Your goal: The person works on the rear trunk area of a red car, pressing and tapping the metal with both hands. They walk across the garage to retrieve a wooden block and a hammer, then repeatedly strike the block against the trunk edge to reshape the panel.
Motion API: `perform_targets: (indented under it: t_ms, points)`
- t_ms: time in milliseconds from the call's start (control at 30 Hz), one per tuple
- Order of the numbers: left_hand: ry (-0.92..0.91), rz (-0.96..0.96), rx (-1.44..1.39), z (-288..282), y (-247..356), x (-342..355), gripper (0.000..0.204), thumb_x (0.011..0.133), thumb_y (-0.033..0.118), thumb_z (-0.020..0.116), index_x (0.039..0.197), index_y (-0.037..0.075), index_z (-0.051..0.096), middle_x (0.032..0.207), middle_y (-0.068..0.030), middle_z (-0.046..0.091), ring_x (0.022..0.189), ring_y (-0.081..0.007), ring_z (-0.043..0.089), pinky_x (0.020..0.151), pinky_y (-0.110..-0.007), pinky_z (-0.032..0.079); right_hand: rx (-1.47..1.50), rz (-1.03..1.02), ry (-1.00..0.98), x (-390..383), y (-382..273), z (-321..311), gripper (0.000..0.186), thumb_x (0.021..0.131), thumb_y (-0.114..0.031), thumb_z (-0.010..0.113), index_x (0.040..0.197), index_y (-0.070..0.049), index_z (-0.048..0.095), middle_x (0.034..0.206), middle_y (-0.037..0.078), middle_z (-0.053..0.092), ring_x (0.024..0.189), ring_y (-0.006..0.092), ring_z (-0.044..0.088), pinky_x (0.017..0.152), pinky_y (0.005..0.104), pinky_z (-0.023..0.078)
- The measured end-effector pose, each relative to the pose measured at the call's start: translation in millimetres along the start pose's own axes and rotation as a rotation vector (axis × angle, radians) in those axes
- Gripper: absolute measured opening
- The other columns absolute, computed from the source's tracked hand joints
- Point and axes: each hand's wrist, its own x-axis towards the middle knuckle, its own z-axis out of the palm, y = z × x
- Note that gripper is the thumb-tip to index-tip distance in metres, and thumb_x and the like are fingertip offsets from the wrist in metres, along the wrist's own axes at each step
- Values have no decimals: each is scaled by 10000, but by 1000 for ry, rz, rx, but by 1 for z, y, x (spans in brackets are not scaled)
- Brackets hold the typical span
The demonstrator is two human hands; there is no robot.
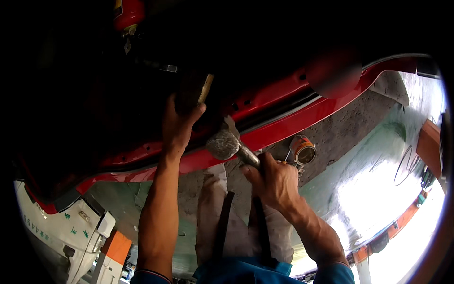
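My right hand (pixel 276 182) is wrapped round the metal handle of a hammer (pixel 223 144). Its rough, grey, blunt head lies over the edge of a red car body sill (pixel 288 128); whether they touch I cannot tell. Further in, over the dark car interior, my left hand (pixel 179 120) grips a block with a pale, wood-like edge (pixel 206 89). The thumb shows beside the block, while the fingers and most of the block are lost in shadow.
An open paint can (pixel 303 150) stands on the floor right of the hammer. Inside the dark car are a red fire extinguisher (pixel 128 16) and a small metal piece (pixel 169 68). A white vehicle (pixel 61 232) stands at lower left. My legs (pixel 213 203) are below the sill.
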Motion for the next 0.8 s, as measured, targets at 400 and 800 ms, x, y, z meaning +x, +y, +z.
perform_targets:
  t_ms: [400, 800]
  points:
    - [-92, 121, 168, 19, 45, -6, 724, 797, 318, 816, 1349, -39, 513, 1201, -163, 644, 1100, -257, 624, 957, -372, 507, 141, 61, -51, -62, 39, -23, 353, 795, -209, 844, 968, 10, 628, 650, 141, 645, 545, 270, 666, 522, 353, 512]
    - [-248, 43, 203, 44, 84, 0, 784, 784, 359, 808, 1389, -36, 503, 1262, -207, 634, 1168, -303, 616, 1001, -402, 489, 253, 305, -116, -90, 66, -30, 379, 817, -332, 816, 844, -28, 591, 641, 201, 621, 639, 430, 652, 550, 448, 500]
